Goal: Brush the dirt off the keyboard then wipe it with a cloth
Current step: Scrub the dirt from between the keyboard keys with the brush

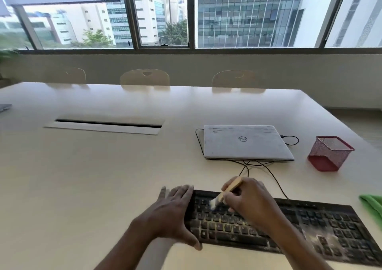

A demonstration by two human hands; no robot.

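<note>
Now my right hand's (250,203) grip pinches the brush (224,194), bristles on the keyboard's (322,222) far-left keys; my left hand (171,214), flat and open, steadies its left end against sliding.

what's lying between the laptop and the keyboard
In the head view, only black cables cross the bare table between the closed laptop and the keyboard.
</note>
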